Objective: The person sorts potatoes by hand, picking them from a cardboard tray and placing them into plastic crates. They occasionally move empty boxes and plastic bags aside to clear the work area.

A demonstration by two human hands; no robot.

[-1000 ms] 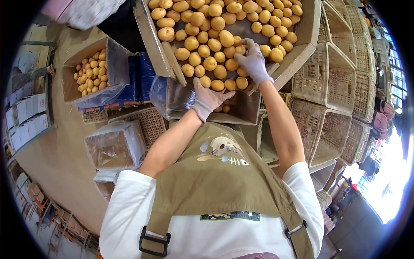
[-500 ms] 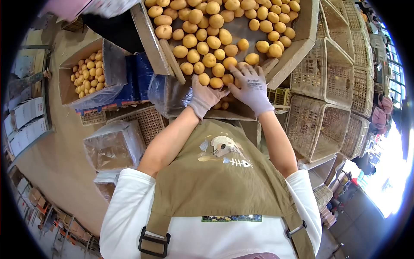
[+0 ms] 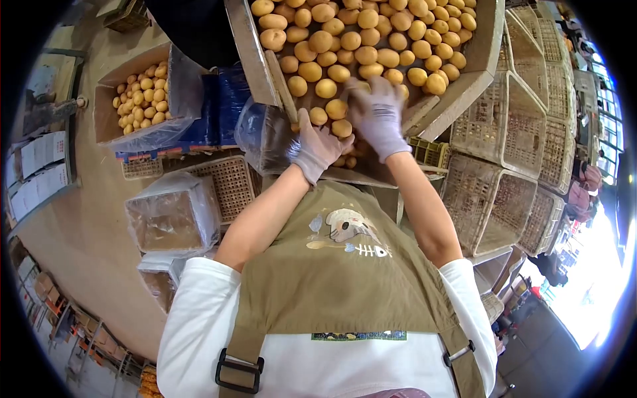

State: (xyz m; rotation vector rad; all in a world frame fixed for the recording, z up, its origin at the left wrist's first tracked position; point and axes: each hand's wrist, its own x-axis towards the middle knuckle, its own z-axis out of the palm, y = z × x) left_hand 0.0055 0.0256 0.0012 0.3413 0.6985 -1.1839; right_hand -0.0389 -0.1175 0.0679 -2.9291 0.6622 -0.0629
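Many yellow potatoes (image 3: 367, 56) lie on a wooden-sided sorting tray (image 3: 488, 46) that narrows to a mouth near my body. My left hand (image 3: 318, 144), in a pale glove, is at that mouth with its fingers apart, right beside a few potatoes. Over the tray's lower edge, my gloved right hand (image 3: 378, 114) reaches onto the potatoes, its fingertips smeared by motion. Below the mouth, a plastic-lined carton (image 3: 358, 176) stands against my apron, with some potatoes (image 3: 341, 161) inside, partly hidden by my hands.
To the left, another lined carton (image 3: 106, 93) holds potatoes. Wrapped boxes (image 3: 172, 215) and a brown plastic crate (image 3: 232, 189) stand nearer on that side. Stacked plastic crates (image 3: 488, 192) line the right, with a yellow-green crate (image 3: 430, 152) beside the tray mouth.
My right hand has moved a little up and left over the tray, while the left hand stays at the mouth. Fewer potatoes lie at the mouth now, and the view has shifted slightly.
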